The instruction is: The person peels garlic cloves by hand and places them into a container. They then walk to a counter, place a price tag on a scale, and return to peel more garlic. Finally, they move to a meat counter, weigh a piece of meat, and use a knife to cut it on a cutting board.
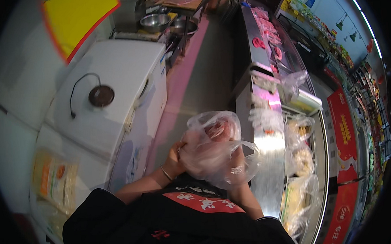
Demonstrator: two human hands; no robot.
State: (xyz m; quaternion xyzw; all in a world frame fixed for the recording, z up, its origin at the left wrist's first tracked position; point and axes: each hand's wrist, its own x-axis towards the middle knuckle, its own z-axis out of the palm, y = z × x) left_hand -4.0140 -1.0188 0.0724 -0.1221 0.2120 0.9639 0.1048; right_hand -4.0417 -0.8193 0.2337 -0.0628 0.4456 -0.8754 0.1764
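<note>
In front of my body I hold a clear plastic bag (pixel 202 166) with both hands. Pink raw meat (pixel 220 131) shows through its upper part. My left hand (pixel 176 158) grips the bag's left side, a bracelet at the wrist. Crumpled film partly covers my right hand (pixel 238 164), which clasps the right side; its fingers are blurred and hard to make out. The bag is held up between a white chest freezer (pixel 126 76) on the left and a stainless steel counter (pixel 267 161) on the right.
A dark round device (pixel 101 96) with a cord lies on the freezer, and packaged goods (pixel 57 179) sit nearer. Plastic bags (pixel 266 118) rest on the counter. Bagged food (pixel 300 159) fills the display case beyond. Raw meat (pixel 266 27) lies farther along. A metal bowl (pixel 155 22) stands past the freezer.
</note>
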